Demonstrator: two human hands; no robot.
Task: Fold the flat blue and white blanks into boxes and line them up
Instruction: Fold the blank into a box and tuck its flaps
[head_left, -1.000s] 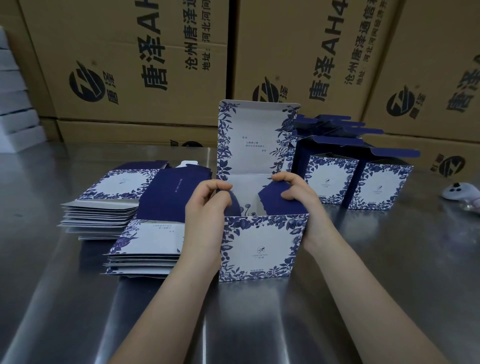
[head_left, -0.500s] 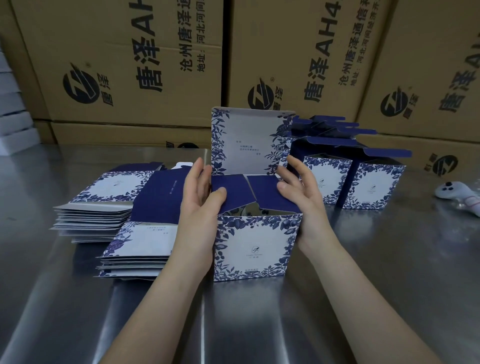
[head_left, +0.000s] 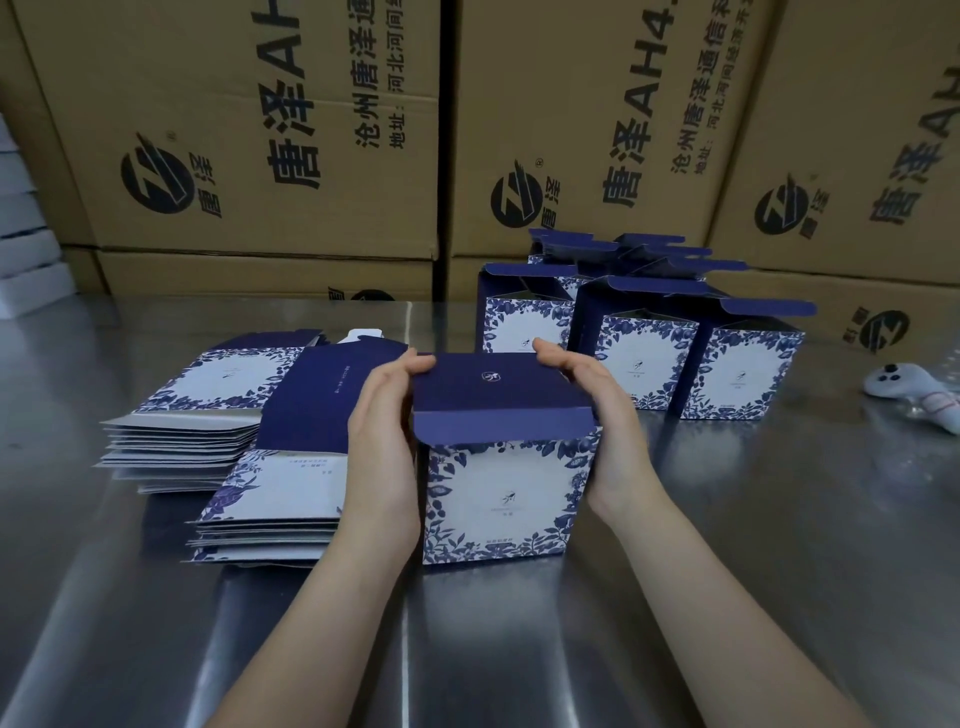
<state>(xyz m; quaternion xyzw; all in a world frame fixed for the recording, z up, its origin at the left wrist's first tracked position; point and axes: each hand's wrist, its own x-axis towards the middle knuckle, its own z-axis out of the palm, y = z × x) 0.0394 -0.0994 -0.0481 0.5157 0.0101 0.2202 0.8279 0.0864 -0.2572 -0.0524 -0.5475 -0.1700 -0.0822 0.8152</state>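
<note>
At frame centre, a box (head_left: 498, 499) is stood on the steel table (head_left: 753, 545), its navy lid (head_left: 493, 387) gripped at both ends by the left hand (head_left: 382, 431) and right hand (head_left: 597, 415). Folded boxes (head_left: 644, 358) are lined up at upper right; two stacks of blanks (head_left: 208, 415) at left await folding.

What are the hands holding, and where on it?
Both hands hold the blue and white floral cardboard box: left hand on its left side, right hand on its right, fingertips on the far corners of the dark blue lid.
</note>
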